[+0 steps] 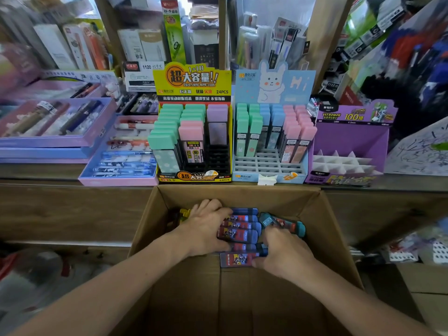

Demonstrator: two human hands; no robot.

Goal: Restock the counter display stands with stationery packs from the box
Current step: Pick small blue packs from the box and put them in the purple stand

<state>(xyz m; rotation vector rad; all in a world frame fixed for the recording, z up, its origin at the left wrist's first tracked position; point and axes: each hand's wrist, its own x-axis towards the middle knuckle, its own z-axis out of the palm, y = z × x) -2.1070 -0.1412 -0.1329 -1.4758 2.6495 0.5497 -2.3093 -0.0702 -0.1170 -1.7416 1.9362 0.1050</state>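
Both forearms reach in from 6 o'clock into an open cardboard box [339, 238] that stands against the front of the counter [48, 170].

The right hand [283, 253] is nearest. Its fingers are curled down over the right ends of the blue packs [240, 226], and its thumb presses the nearest pack of the row. How firmly it grips cannot be told. The packs lie at 9 to 10 o'clock of this hand.

The left hand [208, 229] is a little farther in. It is spread wide, with the fingers hooked over the far side of the row and the thumb on the near side, so it clamps the left ends of the packs. The packs lie at 3 o'clock of this hand. They are stacked flat side by side, between the two hands.

Just past the right hand, at its 12 o'clock, lie teal-capped packs [281, 223], loose in the box. At 11 o'clock of the left hand a yellow item [184, 212] shows, too blurred to name.

On the counter beyond the box, three display stands stand in a row:
- At 12 o'clock is a yellow stand [194, 81], partly filled with green, pink and lilac packs.
- At 1 o'clock is a blue rabbit stand [274, 86], with bare front slots.
- At 2 o'clock is a purple stand [351, 139], with white dividers showing.
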